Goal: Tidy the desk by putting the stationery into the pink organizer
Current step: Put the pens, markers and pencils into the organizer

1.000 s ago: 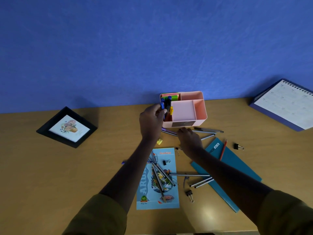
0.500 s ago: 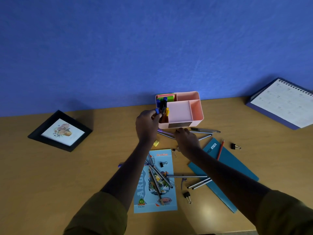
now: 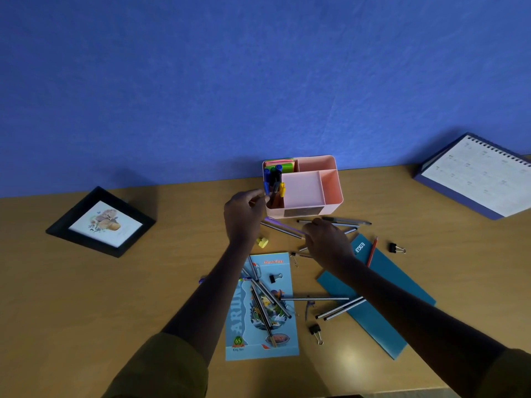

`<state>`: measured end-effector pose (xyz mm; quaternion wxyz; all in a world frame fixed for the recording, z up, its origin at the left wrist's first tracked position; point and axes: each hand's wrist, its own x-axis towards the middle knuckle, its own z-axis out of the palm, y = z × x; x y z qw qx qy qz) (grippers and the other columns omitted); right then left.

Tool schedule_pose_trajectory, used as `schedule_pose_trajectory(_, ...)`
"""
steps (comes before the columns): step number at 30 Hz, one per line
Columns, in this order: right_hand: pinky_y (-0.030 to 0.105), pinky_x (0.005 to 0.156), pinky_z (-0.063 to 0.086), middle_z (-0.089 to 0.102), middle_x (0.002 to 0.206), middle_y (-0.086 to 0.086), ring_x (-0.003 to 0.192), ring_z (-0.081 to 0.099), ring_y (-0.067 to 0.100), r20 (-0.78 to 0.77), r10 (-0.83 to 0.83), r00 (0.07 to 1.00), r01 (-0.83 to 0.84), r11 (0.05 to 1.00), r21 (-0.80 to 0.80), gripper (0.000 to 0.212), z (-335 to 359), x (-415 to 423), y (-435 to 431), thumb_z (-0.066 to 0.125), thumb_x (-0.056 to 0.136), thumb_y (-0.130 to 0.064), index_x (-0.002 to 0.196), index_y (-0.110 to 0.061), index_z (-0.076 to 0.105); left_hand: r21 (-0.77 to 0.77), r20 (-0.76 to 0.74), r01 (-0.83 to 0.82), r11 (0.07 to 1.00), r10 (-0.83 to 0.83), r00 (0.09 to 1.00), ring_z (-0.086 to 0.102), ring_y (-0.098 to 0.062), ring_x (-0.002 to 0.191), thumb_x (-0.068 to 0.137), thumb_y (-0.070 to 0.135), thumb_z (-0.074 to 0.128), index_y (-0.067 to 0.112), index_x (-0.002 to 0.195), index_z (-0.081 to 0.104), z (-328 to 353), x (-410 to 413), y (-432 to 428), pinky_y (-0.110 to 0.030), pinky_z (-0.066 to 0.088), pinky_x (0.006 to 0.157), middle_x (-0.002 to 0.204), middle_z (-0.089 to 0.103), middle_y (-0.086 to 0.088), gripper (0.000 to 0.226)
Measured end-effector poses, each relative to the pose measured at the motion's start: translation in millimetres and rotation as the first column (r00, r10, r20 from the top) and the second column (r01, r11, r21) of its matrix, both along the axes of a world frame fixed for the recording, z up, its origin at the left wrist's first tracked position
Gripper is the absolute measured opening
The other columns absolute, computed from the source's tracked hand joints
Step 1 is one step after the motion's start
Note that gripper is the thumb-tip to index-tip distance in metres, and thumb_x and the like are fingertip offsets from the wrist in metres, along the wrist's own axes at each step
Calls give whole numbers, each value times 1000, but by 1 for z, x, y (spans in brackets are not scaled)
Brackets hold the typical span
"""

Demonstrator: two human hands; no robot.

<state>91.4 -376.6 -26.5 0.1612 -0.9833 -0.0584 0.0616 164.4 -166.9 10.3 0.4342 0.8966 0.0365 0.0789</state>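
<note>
A black picture frame (image 3: 100,222) lies at the left of the bench (image 3: 57,297). The left hand (image 3: 244,216) is raised at the front left corner of the pink organizer (image 3: 334,196), forearm reaching straight forward, fingers curled with the tips drawn together beside the pens (image 3: 273,179) standing in that corner compartment. Whether it pinches one of them cannot be told. Below the wrist sits a small yellow sharpener (image 3: 262,242), and nearer the person lies a blue booklet (image 3: 261,326) with several pencils across it.

The right hand (image 3: 327,242) is low over the bench in front of the organizer, palm down, its curled fingers coming down on the right end of a purple pen (image 3: 283,226). Whether they grip it cannot be told. To the right lie a teal notebook (image 3: 382,297), a red pencil (image 3: 371,252), a binder clip (image 3: 396,248) and a calendar (image 3: 477,179).

A second ago the left fingers were up among the pen caps. They have since drawn back a little to the left and down. The right hand has stayed where it was.

The organizer stands against the blue wall, long side running left to right. The pens in it stand nearly upright, caps up. The purple pen lies flat, running from upper left to lower right.
</note>
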Motion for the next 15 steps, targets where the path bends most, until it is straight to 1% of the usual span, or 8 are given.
schedule_pose_trajectory(1, 36, 63, 61, 69, 94, 3, 81, 68, 17, 5, -16, 1000, 16, 999, 50, 11, 3, -2, 0, 62, 103, -16, 102, -14, 72, -29, -17, -12, 1000, 12, 1000, 73, 0, 81, 99, 31, 76, 14, 114, 82, 2, -3, 1, -9, 51, 61, 99, 82, 4, 24)
schedule_pose_trajectory(2, 36, 63, 61, 70, 93, 2, 78, 67, 15, 14, -34, 999, 32, 994, 101, 12, 6, -3, 0, 62, 103, -16, 99, -14, 73, -65, -37, -23, 998, 21, 999, 72, 2, 77, 99, 33, 75, 15, 110, 83, 4, -7, 2, -12, 53, 60, 93, 81, 6, 22)
schedule_pose_trajectory(4, 36, 62, 61, 71, 92, 1, 76, 66, 12, 38, -58, 998, 49, 980, 192, 10, 12, -6, -1, 65, 101, -14, 97, -14, 74, -155, -87, -42, 987, 29, 996, 73, -2, 72, 99, 39, 74, 16, 103, 83, 7, -15, 3, -27, 59, 60, 82, 79, 9, 24)
schedule_pose_trajectory(6, 36, 62, 61, 71, 93, 0, 77, 66, 11, 62, -57, 996, 40, 966, 256, 7, 18, -7, 1, 66, 100, -14, 98, -14, 73, -232, -125, -39, 972, 11, 992, 74, -8, 71, 98, 41, 75, 15, 103, 83, 11, -24, 4, -38, 64, 62, 78, 78, 9, 27)
schedule_pose_trajectory(9, 36, 63, 61, 72, 96, 2, 80, 68, 13, 126, -48, 991, 5, 946, 325, 6, 28, -9, 6, 67, 100, -13, 103, -12, 72, -343, -131, -10, 939, -37, 991, 79, -13, 78, 97, 34, 79, 14, 113, 82, 15, -34, 3, -48, 68, 69, 86, 81, 6, 26)
schedule_pose_trajectory(12, 35, 63, 61, 73, 96, 4, 80, 68, 13, 186, -45, 982, -25, 933, 358, 8, 32, -8, 13, 69, 100, -10, 106, -11, 73, -463, -112, -43, 885, -10, 994, 81, -16, 84, 95, 22, 82, 9, 118, 80, 24, -36, 0, -50, 68, 74, 94, 83, 2, 27)
schedule_pose_trajectory(15, 34, 62, 59, 73, 97, 5, 79, 66, 12, 209, -79, 975, -6, 927, 376, 8, 32, -5, 15, 70, 100, -11, 107, -13, 73, -525, -75, -67, 848, 32, 997, 82, -22, 86, 94, 19, 83, 8, 120, 79, 39, -33, -3, -51, 68, 76, 97, 83, -2, 28)
